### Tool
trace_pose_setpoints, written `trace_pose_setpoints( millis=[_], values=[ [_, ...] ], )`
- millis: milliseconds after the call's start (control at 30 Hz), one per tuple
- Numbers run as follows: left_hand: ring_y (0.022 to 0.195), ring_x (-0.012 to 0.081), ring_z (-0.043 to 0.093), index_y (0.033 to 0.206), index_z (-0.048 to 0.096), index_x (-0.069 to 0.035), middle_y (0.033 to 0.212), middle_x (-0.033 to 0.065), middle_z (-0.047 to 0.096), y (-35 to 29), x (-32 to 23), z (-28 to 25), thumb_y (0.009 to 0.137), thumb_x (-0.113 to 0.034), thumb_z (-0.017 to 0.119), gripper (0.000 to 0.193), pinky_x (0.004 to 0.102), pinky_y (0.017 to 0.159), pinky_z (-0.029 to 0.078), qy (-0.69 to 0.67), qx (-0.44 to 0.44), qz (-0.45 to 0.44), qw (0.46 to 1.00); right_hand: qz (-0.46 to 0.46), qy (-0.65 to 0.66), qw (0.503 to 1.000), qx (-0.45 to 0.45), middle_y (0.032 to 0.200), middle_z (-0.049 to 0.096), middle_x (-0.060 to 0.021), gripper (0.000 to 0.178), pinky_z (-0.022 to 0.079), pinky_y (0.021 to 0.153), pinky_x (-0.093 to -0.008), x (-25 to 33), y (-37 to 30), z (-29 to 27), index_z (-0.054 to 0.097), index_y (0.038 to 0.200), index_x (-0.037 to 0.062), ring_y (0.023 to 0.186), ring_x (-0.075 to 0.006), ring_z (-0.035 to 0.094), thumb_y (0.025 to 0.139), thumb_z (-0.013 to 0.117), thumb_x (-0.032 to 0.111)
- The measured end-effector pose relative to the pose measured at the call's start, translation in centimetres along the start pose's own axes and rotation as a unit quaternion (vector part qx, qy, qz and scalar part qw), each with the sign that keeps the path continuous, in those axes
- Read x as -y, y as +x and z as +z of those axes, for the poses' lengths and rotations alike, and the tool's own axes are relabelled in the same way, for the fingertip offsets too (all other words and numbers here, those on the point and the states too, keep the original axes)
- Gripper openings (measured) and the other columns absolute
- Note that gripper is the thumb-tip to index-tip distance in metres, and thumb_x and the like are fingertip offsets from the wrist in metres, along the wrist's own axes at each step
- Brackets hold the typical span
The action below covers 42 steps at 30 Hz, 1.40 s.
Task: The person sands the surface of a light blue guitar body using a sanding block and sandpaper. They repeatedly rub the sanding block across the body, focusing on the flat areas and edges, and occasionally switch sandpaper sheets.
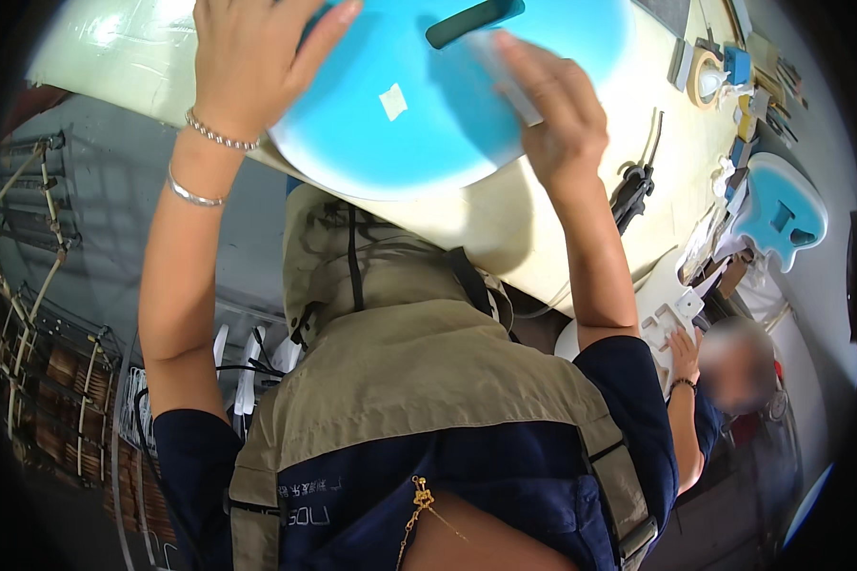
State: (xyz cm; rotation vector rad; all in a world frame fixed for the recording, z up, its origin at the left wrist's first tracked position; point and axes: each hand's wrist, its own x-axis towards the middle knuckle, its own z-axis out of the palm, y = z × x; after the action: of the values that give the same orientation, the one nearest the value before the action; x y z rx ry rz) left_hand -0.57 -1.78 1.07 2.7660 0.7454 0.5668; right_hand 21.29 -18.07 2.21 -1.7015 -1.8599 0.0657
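Note:
A blue guitar body [352,133] with a whitish rim lies on the cream table in front of me, jutting a little past the near edge. It has a dark slot-like cavity [474,23] and a small pale piece of tape [392,102] on its face. At the body's left side is my left hand [248,67], thumb spread away from the fingers, holding nothing; its fingertips are cut off by the upper edge. My right hand [564,114] grips a pale flat sanding block [510,81], slightly blurred, over the body's right part. Its underside is hidden.
A dark clamp-like tool [633,190] lies right on the cream table [505,214]. Beyond it are a tape roll [707,78] and several small blocks. Another blue guitar body [781,211] leans far right. Nearby, a co-worker's hand [684,354] touches a white guitar body [659,309]. Racks [43,238] stand left.

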Motion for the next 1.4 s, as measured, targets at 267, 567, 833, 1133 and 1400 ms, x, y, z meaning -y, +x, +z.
trace_pose_setpoints(
  millis=[267, 567, 833, 1133, 1400],
  values=[
    [0.140, 0.0298, 0.024, 0.127, 0.061, -0.041, 0.150, 0.0043, 0.037, -2.9, -6.8, 0.2, 0.089, -0.040, 0.054, 0.039, 0.0557, 0.114, -0.005, -0.016, 0.067, 0.032, 0.997, 0.224, 0.182, 0.948, -0.131, 0.123, 0.058, -0.0155, 0.034, 0.059, 0.079, -0.0296, -0.2, -2.3, -1.1, 0.054, 0.131, -0.0018, 0.099, -0.0257, 0.068, 0.097, 0.050, 0.001],
    [0.140, 0.0288, 0.024, 0.126, 0.062, -0.040, 0.145, 0.0028, 0.042, -4.2, -6.7, -0.2, 0.089, -0.038, 0.055, 0.038, 0.0563, 0.114, -0.006, 0.037, 0.070, 0.027, 0.997, 0.193, 0.101, 0.972, -0.086, 0.117, 0.051, -0.0104, 0.034, 0.057, 0.076, -0.0249, 0.3, -3.6, -1.7, 0.059, 0.129, 0.0037, 0.091, -0.0187, 0.068, 0.096, 0.052, 0.002],
    [0.139, 0.0288, 0.027, 0.125, 0.063, -0.040, 0.144, 0.0013, 0.042, -3.6, -7.9, -0.1, 0.087, -0.038, 0.058, 0.038, 0.0585, 0.113, -0.008, 0.059, 0.083, 0.002, 0.995, 0.184, 0.138, 0.967, -0.111, 0.121, 0.052, -0.0132, 0.047, 0.049, 0.067, -0.0219, 0.9, -2.4, -1.0, 0.065, 0.123, 0.0073, 0.083, -0.0123, 0.057, 0.081, 0.058, -0.011],
    [0.138, 0.0316, 0.028, 0.128, 0.062, -0.027, 0.144, 0.0089, 0.039, -5.7, -3.2, -1.1, 0.091, -0.033, 0.056, 0.038, 0.0593, 0.112, -0.003, -0.039, 0.033, 0.001, 0.999, 0.077, -0.010, 0.997, -0.001, 0.121, 0.054, -0.0125, 0.059, 0.048, 0.082, -0.0340, 3.3, -1.4, 1.4, 0.069, 0.118, 0.0150, 0.100, -0.0266, 0.053, 0.061, 0.083, 0.010],
    [0.131, 0.0421, 0.033, 0.136, 0.048, -0.004, 0.143, 0.0241, 0.034, -0.6, -0.8, 1.1, 0.096, -0.038, 0.047, 0.052, 0.0592, 0.108, 0.020, 0.073, -0.060, -0.101, 0.990, 0.029, -0.135, 0.986, 0.089, 0.127, 0.053, -0.0022, 0.064, 0.030, 0.087, -0.0345, 3.8, -2.1, 1.4, 0.065, 0.125, 0.0281, 0.102, -0.0213, 0.049, 0.063, 0.079, 0.027]
  ],
)
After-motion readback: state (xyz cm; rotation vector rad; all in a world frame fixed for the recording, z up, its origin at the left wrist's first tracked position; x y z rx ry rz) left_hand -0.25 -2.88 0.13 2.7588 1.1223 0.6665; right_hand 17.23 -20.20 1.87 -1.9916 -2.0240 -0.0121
